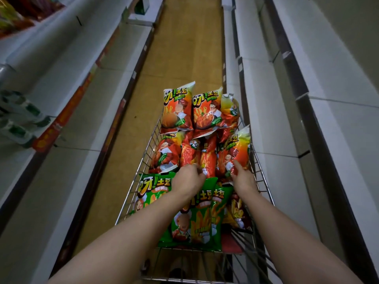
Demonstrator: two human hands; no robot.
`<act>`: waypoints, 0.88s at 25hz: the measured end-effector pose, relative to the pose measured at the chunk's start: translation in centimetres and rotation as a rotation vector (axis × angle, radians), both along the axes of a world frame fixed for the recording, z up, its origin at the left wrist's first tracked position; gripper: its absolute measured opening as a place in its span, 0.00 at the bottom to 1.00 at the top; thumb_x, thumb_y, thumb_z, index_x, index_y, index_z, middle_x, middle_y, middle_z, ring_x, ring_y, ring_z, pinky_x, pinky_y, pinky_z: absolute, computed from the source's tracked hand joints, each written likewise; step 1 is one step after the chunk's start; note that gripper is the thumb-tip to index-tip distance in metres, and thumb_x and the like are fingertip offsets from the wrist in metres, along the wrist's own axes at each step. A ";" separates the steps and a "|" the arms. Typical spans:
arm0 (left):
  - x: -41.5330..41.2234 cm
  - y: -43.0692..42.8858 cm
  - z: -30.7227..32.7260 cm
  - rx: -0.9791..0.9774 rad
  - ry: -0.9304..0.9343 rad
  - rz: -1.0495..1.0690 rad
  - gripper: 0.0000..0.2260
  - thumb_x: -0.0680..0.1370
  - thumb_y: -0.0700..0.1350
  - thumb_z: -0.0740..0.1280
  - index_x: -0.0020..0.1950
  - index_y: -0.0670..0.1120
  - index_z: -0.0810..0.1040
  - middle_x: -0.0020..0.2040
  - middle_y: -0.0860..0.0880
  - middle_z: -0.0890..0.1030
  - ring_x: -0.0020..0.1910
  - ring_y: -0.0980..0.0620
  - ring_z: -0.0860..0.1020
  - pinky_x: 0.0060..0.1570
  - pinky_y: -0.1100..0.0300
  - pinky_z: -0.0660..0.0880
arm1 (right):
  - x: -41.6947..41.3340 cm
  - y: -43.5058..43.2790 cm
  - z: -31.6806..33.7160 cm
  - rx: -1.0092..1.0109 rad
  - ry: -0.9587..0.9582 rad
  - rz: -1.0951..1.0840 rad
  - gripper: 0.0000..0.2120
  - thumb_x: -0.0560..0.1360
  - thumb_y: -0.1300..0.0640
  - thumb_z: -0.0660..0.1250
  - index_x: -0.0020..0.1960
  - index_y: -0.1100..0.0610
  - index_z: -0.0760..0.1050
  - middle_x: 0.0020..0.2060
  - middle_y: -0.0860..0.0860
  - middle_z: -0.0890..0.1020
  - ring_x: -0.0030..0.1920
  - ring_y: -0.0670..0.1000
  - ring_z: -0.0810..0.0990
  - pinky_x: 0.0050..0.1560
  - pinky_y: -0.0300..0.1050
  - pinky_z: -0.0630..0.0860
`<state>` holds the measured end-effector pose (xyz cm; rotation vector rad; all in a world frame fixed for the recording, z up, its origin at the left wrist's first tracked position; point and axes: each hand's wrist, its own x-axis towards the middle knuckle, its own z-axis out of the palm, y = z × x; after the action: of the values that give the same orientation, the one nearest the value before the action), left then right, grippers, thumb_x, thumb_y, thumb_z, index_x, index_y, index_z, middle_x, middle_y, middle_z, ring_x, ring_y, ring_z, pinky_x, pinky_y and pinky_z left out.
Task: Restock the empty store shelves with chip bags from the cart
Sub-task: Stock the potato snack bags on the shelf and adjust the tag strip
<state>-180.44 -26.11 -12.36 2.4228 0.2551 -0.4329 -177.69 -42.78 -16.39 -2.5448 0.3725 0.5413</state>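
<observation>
Store aisle, bare white shelves [266, 103] down both sides, a wire cart [143, 159] of chip bags between them.
Nearest in the cart stand green bags [203, 222], with both bare forearms reaching over them from the near edge. Just beyond, the left hand [187, 178] curls its fingers over the lower end of the middle red bag [205, 156] and grips it, though the fingertips are blurred. The right hand [244, 179] lies against the lower end of the right-hand red bag [235, 148], which leans at the cart's right side; whether it grips or only touches I cannot tell. Farther on, two more red bags [178, 111] stand upright at the cart's far end. Beyond them the tan floor [184, 48] runs away, and green-and-white packs [18, 115] sit on the left shelving.
</observation>
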 end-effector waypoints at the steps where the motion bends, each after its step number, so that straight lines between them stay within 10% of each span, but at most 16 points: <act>1: 0.1 0.0 -0.2 -0.014 0.005 0.007 0.11 0.77 0.45 0.62 0.56 0.44 0.79 0.52 0.45 0.82 0.51 0.45 0.79 0.50 0.51 0.77 | -0.3 -0.2 0.1 -0.018 -0.048 0.021 0.17 0.80 0.52 0.56 0.68 0.53 0.69 0.57 0.58 0.77 0.52 0.57 0.77 0.53 0.47 0.73; 13: 0.5 0.1 -0.7 -0.125 0.023 0.059 0.15 0.77 0.47 0.65 0.62 0.44 0.76 0.60 0.45 0.78 0.57 0.46 0.76 0.57 0.52 0.74 | 1.7 2.5 0.2 0.213 0.081 -0.338 0.45 0.71 0.51 0.72 0.74 0.62 0.46 0.67 0.62 0.68 0.66 0.63 0.69 0.63 0.54 0.68; 22: 0.8 0.8 -0.3 -0.194 -0.006 0.104 0.16 0.78 0.47 0.63 0.64 0.43 0.73 0.61 0.44 0.75 0.52 0.46 0.78 0.47 0.56 0.75 | -0.4 0.3 1.0 0.237 -0.142 -0.348 0.26 0.76 0.63 0.64 0.72 0.57 0.61 0.58 0.59 0.78 0.54 0.59 0.78 0.47 0.43 0.73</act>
<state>-179.66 -25.30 -12.65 2.2103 0.3196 -0.3851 -178.06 -42.44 -15.34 -2.2094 0.6419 0.2551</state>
